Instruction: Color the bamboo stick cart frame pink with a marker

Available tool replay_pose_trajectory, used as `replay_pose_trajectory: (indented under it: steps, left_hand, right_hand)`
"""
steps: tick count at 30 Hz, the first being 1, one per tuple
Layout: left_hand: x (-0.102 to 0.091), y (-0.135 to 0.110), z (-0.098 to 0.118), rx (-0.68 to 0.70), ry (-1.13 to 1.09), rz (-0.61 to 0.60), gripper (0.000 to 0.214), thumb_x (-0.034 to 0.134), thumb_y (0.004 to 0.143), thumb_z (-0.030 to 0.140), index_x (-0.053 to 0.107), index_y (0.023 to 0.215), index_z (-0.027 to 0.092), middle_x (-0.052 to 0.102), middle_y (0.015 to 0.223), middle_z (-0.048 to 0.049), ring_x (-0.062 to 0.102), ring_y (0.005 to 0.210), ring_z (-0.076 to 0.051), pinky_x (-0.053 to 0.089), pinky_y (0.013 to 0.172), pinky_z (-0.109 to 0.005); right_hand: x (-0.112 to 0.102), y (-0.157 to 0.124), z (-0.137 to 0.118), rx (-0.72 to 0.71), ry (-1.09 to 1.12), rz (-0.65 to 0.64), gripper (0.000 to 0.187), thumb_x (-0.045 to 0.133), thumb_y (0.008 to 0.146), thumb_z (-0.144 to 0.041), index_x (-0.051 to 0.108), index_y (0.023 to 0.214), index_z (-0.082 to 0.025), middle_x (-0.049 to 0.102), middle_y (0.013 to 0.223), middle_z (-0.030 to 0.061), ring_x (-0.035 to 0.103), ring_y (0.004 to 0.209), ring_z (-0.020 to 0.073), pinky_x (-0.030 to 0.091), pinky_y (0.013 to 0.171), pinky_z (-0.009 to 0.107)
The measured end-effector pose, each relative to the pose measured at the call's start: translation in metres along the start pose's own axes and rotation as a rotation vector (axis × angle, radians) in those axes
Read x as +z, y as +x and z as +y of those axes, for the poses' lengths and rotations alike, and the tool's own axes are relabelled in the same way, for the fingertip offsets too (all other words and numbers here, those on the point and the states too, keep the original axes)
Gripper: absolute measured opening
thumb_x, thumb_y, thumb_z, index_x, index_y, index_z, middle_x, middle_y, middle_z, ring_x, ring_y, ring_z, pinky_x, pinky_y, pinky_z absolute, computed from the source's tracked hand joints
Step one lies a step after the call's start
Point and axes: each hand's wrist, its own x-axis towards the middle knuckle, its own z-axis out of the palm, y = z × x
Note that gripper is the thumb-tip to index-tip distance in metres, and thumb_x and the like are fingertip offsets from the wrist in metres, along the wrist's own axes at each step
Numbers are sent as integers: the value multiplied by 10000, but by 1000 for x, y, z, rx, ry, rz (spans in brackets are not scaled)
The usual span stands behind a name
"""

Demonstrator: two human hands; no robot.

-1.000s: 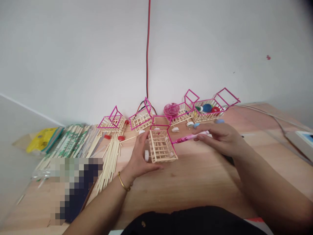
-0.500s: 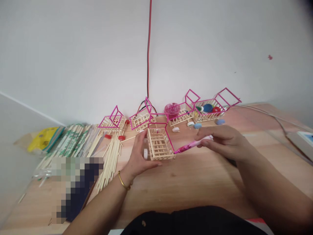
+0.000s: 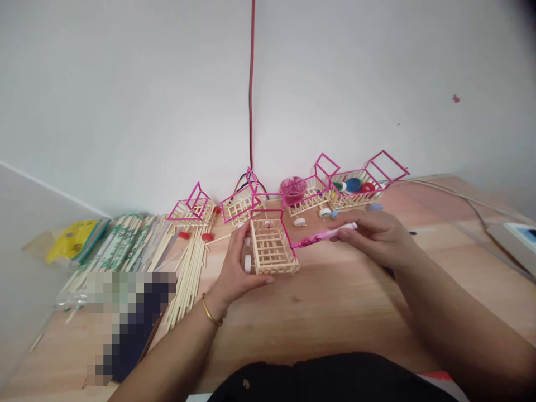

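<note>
My left hand point(image 3: 234, 263) is closed round the left side and near end of a small stick-built cart point(image 3: 272, 245), which is tilted with its open top towards me. The basket is bare wood. Its handle and right top edge are pink, and white wheels show at its left. In my right hand point(image 3: 372, 237) a slim white paintbrush point(image 3: 320, 237), smeared with pink, is pinched between thumb and fingers. The brush tip meets the cart's right top edge, part way along it. Behind the cart stands a clear cup of pink paint point(image 3: 293, 191).
Several similar carts stand along the wall, among them one at left point(image 3: 192, 211) and one holding coloured lids point(image 3: 355, 190). Loose sticks point(image 3: 186, 279), wrapped chopsticks point(image 3: 121, 240) and a yellow packet point(image 3: 75, 240) lie left. Cables point(image 3: 456, 198) cross the table at right.
My right hand has moved the brush tip up along the cart's right edge, away from the near corner. My left hand still holds the cart in nearly the same place.
</note>
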Motion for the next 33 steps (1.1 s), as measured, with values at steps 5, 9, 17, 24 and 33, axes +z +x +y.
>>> replay_pose_trajectory:
  steps: [5,9,17,24,33]
  left_hand:
    - [0,0,-2,-49,-88,24,1207,820,550,680,263,1538,265,388,1517,-163,390,1407,-371,319,1171,-542]
    - [1,-1,-1,-57,-175,33,1194,842,557,637,264,1535,268,352,1552,-161,352,1444,-364,289,1196,-530]
    - [3,-1,4,-67,-248,46,1173,858,556,608,281,1525,284,315,1584,-149,317,1468,-363,279,1204,-528]
    - [3,-1,6,-84,-220,45,1194,837,552,650,267,1532,276,313,1583,-161,330,1458,-376,301,1191,-541]
    - [3,-1,-3,-41,-194,31,1201,838,560,641,245,1539,279,347,1547,-158,346,1444,-360,286,1193,-536]
  right_hand:
    - [-2,-3,-8,39,68,15,104,639,893,-338,728,907,-285,732,693,7,682,596,174,553,556,297]
    - [-3,-3,-11,28,118,16,80,656,889,-314,729,905,-287,729,689,3,677,581,161,553,554,283]
    - [-1,0,-14,17,121,76,61,668,887,-293,728,893,-290,736,702,1,695,629,166,557,570,273]
    - [-1,1,-14,-24,144,59,90,639,904,-259,729,910,-267,749,708,3,702,621,159,553,555,249]
    - [3,-2,-8,93,129,120,67,667,880,-285,719,885,-244,741,729,19,714,636,163,581,573,240]
